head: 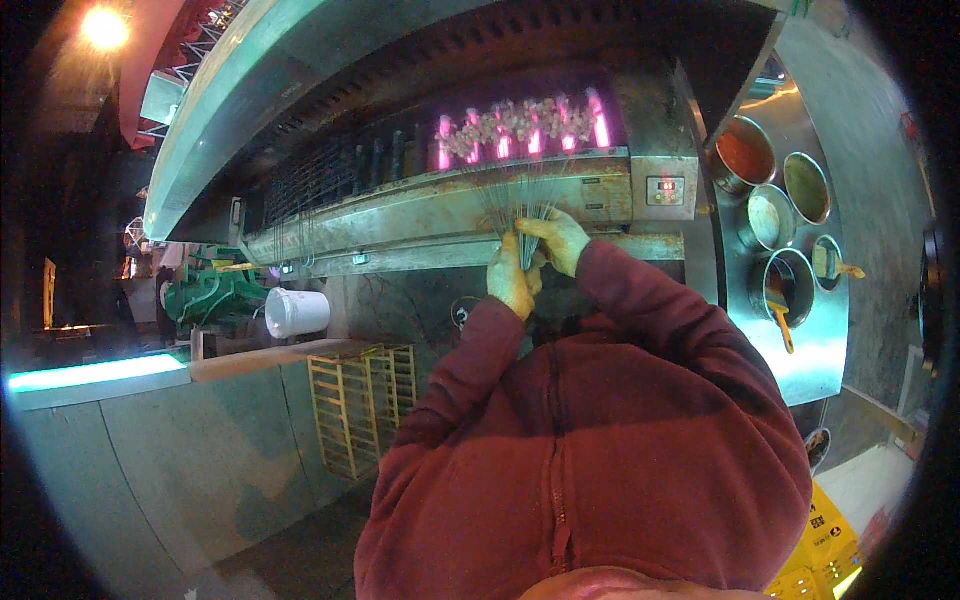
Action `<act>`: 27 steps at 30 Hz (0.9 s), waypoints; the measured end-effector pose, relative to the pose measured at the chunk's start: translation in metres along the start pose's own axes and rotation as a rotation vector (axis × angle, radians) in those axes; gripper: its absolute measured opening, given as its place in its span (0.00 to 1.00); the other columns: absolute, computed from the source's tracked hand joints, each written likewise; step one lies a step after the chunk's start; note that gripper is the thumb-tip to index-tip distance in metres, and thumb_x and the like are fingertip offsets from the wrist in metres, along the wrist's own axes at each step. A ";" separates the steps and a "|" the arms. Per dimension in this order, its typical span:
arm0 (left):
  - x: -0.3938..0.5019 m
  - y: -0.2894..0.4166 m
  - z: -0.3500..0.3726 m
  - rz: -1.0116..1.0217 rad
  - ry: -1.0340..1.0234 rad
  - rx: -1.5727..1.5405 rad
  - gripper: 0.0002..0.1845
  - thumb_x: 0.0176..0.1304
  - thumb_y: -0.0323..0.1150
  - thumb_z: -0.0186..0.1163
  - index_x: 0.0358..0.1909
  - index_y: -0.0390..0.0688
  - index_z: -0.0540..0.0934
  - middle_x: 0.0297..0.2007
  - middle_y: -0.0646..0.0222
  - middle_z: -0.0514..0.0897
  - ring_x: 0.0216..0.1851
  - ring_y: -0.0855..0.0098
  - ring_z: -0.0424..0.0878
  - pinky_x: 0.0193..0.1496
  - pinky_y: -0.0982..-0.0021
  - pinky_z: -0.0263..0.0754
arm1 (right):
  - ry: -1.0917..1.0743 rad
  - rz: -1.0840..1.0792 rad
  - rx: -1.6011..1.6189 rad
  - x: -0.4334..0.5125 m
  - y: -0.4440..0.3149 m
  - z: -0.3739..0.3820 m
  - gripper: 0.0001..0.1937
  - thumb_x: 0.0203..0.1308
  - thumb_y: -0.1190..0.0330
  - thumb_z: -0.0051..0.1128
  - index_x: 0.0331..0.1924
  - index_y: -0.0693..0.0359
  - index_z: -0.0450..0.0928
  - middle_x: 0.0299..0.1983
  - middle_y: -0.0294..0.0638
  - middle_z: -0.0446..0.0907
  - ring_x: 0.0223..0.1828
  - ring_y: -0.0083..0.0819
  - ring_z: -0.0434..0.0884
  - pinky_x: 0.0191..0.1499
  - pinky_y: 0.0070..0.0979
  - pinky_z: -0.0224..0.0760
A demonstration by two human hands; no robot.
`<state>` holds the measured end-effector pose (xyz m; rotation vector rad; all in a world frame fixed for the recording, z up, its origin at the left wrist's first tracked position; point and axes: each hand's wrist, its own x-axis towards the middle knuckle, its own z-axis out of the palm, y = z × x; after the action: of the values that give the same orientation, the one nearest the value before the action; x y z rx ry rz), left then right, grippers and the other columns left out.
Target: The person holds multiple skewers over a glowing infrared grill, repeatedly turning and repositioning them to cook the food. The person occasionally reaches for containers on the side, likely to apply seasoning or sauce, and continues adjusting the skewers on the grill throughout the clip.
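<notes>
Both gloved hands hold a fanned bundle of thin metal skewers (519, 196) in front of a long steel grill (420, 204). My left hand (512, 276) is closed around the lower ends of the bundle. Against its upper right side, my right hand (556, 238) grips the skewers with thumb and fingers. At the far ends, small pale chunks of food (517, 124), probably meat, lie over glowing pink heating bars (535, 142). The exact number of skewers cannot be made out.
On the right, a steel counter (814, 367) bears several pots, including one of red sauce (744, 154) and one with a basting brush (780, 311). A control panel (665, 190) is at the grill's right end. Left stand a white bucket (298, 313) and a yellow rack (360, 412).
</notes>
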<state>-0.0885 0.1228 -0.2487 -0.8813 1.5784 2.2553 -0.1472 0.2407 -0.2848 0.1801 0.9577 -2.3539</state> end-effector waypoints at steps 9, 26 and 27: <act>-0.005 0.000 0.005 0.036 0.025 0.090 0.24 0.72 0.58 0.49 0.42 0.45 0.75 0.25 0.69 0.77 0.14 0.76 0.63 0.16 0.72 0.56 | -0.060 0.042 0.051 -0.002 -0.001 -0.003 0.13 0.63 0.69 0.63 0.51 0.59 0.78 0.44 0.38 0.83 0.42 0.28 0.82 0.44 0.29 0.77; -0.007 0.005 0.006 0.029 0.069 0.165 0.25 0.70 0.60 0.50 0.45 0.46 0.74 0.24 0.69 0.75 0.14 0.75 0.65 0.16 0.72 0.56 | -0.122 0.126 0.057 0.003 0.000 0.000 0.18 0.72 0.58 0.53 0.56 0.61 0.75 0.49 0.40 0.81 0.47 0.33 0.80 0.47 0.34 0.76; -0.001 0.007 0.008 0.027 0.080 0.181 0.25 0.70 0.59 0.50 0.45 0.47 0.74 0.24 0.69 0.75 0.14 0.75 0.65 0.16 0.72 0.56 | -0.069 0.179 0.046 0.010 -0.002 -0.001 0.19 0.72 0.58 0.53 0.57 0.61 0.75 0.50 0.40 0.81 0.48 0.34 0.80 0.49 0.34 0.76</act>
<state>-0.0941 0.1276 -0.2406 -0.9162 1.8065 2.0769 -0.1568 0.2382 -0.2875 0.1930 0.8204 -2.2037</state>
